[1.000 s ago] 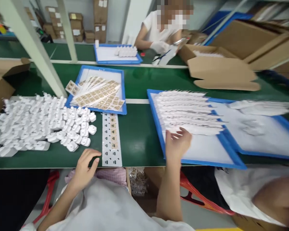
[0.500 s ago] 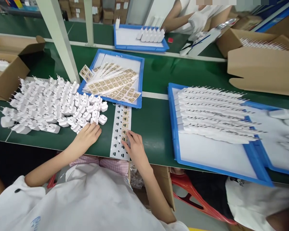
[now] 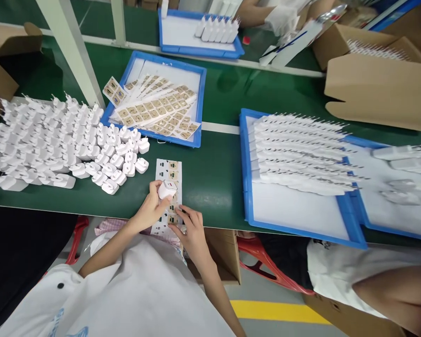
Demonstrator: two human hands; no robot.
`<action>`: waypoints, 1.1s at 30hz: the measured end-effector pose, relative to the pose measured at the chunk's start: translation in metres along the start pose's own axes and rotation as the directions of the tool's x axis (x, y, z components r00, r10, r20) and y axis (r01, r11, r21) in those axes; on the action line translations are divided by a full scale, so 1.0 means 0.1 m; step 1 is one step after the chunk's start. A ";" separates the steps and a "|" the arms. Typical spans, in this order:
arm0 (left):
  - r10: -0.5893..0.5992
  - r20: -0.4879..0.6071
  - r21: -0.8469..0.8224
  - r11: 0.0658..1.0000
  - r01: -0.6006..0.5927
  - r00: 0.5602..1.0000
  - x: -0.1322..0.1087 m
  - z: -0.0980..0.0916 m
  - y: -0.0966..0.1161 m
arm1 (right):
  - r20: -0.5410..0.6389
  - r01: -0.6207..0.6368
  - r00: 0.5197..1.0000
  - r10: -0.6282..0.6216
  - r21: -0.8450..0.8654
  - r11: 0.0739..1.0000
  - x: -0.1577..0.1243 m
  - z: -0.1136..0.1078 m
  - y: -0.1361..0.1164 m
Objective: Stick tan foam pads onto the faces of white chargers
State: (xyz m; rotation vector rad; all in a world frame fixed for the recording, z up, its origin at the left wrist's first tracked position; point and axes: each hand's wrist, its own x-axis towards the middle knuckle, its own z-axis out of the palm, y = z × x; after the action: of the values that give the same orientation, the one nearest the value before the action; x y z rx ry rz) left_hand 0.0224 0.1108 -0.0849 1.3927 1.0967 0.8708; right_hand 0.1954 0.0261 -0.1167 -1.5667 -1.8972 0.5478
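Presently we pinch white plug adapter (image 3: 167,189) in left hand (image 3: 150,209); right hand (image 3: 192,232), fingers spread at label sheet (image 3: 169,173). Likely label-lifting step; next move calls for clean peel.

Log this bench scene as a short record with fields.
Left grip: closed on a white adapter, raised over the label sheet
Right grip: thumb and index finger apart, tips at the sheet's lower right
Label sheet: lying on the green table, by its near edge
Left side: cluster of white pieces, some with prongs showing
Middle tray: tan label strips, overlapping
Right tray: rows of white pronged pieces
Across: co-worker's gloved hand
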 end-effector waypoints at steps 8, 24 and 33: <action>-0.066 0.100 0.107 0.993 0.056 0.993 -0.12 -0.06 0.07 | -0.068 0.054 0.996 -0.055 -0.024 0.998 0.01 -0.12 -0.01; -0.024 0.116 0.136 0.991 0.008 0.993 -0.07 -0.08 0.01 | 0.003 0.411 0.892 -0.451 -0.419 0.810 0.07 -0.16 -0.05; 0.127 0.167 0.329 0.928 -0.177 0.978 0.06 -0.13 0.02 | 0.274 0.521 0.854 -0.443 -0.457 0.721 0.30 -0.42 -0.15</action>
State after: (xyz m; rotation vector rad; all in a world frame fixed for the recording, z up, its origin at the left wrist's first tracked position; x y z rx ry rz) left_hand 0.0125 0.1210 -0.0819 1.8224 1.0740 0.6960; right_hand 0.2095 0.0492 -0.0707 -1.2444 -2.6051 -0.1079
